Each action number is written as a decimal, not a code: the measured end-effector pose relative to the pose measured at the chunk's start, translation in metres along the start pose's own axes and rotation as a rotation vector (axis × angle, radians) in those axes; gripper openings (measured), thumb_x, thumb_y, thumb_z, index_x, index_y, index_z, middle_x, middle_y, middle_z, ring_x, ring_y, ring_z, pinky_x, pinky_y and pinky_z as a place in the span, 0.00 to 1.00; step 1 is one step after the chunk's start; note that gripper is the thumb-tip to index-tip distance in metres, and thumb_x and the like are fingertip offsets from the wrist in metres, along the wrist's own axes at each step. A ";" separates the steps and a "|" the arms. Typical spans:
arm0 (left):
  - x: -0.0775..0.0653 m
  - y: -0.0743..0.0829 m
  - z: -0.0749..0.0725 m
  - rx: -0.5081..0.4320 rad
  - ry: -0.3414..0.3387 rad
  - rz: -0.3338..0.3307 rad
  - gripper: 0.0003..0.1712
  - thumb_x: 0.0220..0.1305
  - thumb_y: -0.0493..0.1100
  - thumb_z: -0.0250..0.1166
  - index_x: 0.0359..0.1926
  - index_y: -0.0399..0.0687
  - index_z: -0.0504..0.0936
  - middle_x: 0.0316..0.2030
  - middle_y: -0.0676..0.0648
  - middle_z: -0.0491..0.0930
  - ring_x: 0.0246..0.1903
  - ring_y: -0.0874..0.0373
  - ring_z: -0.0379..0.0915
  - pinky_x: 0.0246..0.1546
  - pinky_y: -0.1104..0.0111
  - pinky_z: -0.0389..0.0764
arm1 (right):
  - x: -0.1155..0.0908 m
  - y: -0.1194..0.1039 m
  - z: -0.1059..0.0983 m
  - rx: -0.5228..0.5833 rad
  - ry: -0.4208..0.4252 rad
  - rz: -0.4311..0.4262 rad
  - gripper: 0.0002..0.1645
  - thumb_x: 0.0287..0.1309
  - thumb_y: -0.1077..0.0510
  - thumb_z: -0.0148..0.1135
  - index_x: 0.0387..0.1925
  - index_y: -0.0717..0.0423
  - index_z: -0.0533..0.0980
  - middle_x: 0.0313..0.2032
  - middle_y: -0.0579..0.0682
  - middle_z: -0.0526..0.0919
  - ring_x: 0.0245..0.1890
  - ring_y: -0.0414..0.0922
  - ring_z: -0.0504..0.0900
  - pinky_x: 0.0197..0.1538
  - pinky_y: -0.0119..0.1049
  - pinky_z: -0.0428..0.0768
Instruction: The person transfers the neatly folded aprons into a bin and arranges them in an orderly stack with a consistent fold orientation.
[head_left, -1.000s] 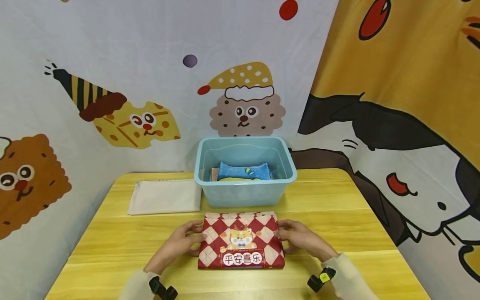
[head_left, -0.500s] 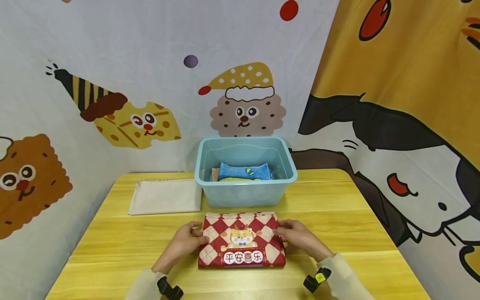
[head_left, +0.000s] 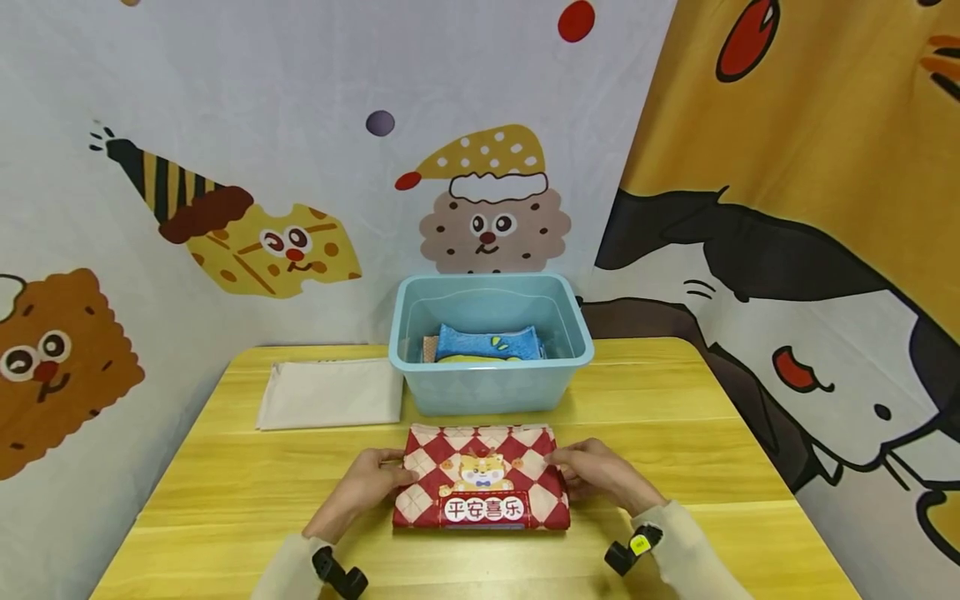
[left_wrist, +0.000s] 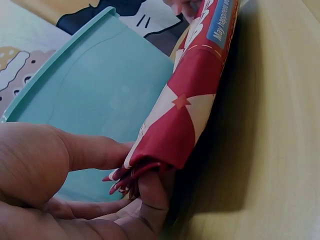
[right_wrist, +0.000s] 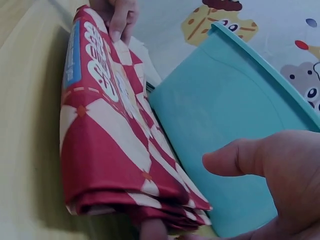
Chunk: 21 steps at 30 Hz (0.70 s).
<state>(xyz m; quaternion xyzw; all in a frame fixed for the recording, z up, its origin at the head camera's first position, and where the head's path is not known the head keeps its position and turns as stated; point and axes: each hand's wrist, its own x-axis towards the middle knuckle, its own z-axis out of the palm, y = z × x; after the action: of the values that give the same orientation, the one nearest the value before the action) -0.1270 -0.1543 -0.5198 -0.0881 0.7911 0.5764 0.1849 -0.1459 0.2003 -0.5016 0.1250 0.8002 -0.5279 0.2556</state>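
Observation:
A folded red-and-cream checked cloth (head_left: 483, 479), printed with a cartoon animal and white-backed characters, lies at the middle front of the table. My left hand (head_left: 367, 483) pinches its left edge, the thumb (left_wrist: 95, 151) on top and a finger (left_wrist: 152, 192) underneath. At the opposite edge my right hand (head_left: 603, 475) holds the cloth from below with a finger (right_wrist: 152, 229). Its thumb (right_wrist: 235, 157) looks raised off the fabric in the right wrist view. Several folded layers show at both ends. The fingers beneath the cloth are mostly hidden in the head view.
Behind the cloth stands a light blue plastic bin (head_left: 491, 392). Inside lie a blue plush-looking item (head_left: 487, 342) and a partly hidden yellow one. A folded off-white cloth (head_left: 330, 396) is left of the bin on the wooden table (head_left: 675, 433). Printed curtains hang behind.
The cloth's front edge has shifted slightly away from me, and its surface looks a little raised. Both hands have moved slightly inward, thumbs further over its edges. The bin stays put.

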 end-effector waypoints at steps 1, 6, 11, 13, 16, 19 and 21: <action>0.000 0.000 0.000 -0.004 -0.006 -0.003 0.32 0.63 0.35 0.69 0.64 0.20 0.71 0.44 0.34 0.87 0.38 0.52 0.85 0.36 0.62 0.86 | 0.001 0.001 0.000 0.012 -0.018 -0.004 0.27 0.61 0.51 0.67 0.50 0.71 0.78 0.29 0.52 0.83 0.29 0.43 0.82 0.33 0.37 0.85; 0.001 -0.002 0.000 -0.024 -0.023 0.001 0.32 0.64 0.34 0.68 0.64 0.18 0.70 0.45 0.33 0.87 0.37 0.53 0.85 0.34 0.63 0.86 | 0.006 0.006 -0.002 0.059 -0.098 -0.038 0.18 0.62 0.53 0.66 0.40 0.68 0.81 0.25 0.46 0.78 0.29 0.41 0.77 0.34 0.33 0.80; 0.003 -0.008 -0.002 -0.046 -0.062 0.036 0.33 0.65 0.35 0.67 0.65 0.17 0.69 0.47 0.31 0.86 0.39 0.52 0.85 0.35 0.63 0.87 | 0.010 0.010 -0.004 0.087 -0.159 -0.081 0.13 0.63 0.57 0.64 0.36 0.66 0.82 0.25 0.46 0.77 0.29 0.40 0.77 0.34 0.32 0.78; 0.003 -0.009 -0.004 -0.053 -0.075 0.040 0.33 0.65 0.35 0.66 0.65 0.18 0.69 0.48 0.32 0.85 0.39 0.53 0.84 0.36 0.62 0.87 | 0.012 0.012 -0.004 0.105 -0.190 -0.095 0.13 0.63 0.57 0.63 0.37 0.66 0.82 0.25 0.46 0.76 0.30 0.41 0.76 0.35 0.32 0.78; 0.002 -0.009 -0.005 -0.073 -0.092 0.039 0.34 0.66 0.35 0.65 0.66 0.18 0.67 0.49 0.33 0.85 0.39 0.54 0.83 0.37 0.63 0.86 | 0.012 0.015 -0.005 0.151 -0.249 -0.099 0.19 0.65 0.56 0.62 0.47 0.71 0.80 0.32 0.49 0.81 0.35 0.43 0.79 0.39 0.36 0.83; 0.001 -0.010 -0.007 -0.125 -0.123 0.030 0.36 0.64 0.35 0.64 0.68 0.17 0.65 0.49 0.33 0.84 0.38 0.54 0.83 0.37 0.62 0.87 | 0.011 0.016 -0.006 0.225 -0.315 -0.088 0.27 0.67 0.56 0.60 0.59 0.74 0.72 0.42 0.55 0.84 0.41 0.46 0.82 0.45 0.43 0.87; 0.001 -0.010 -0.007 -0.189 -0.155 0.024 0.38 0.64 0.34 0.63 0.69 0.16 0.62 0.50 0.33 0.84 0.39 0.54 0.84 0.38 0.62 0.88 | 0.010 0.016 -0.006 0.270 -0.354 -0.082 0.32 0.68 0.56 0.59 0.65 0.74 0.66 0.48 0.58 0.83 0.45 0.48 0.83 0.48 0.47 0.87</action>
<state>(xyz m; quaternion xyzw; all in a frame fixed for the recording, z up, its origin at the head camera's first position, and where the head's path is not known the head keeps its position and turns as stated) -0.1253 -0.1645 -0.5272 -0.0509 0.7176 0.6555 0.2296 -0.1484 0.2116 -0.5179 0.0308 0.6692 -0.6539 0.3516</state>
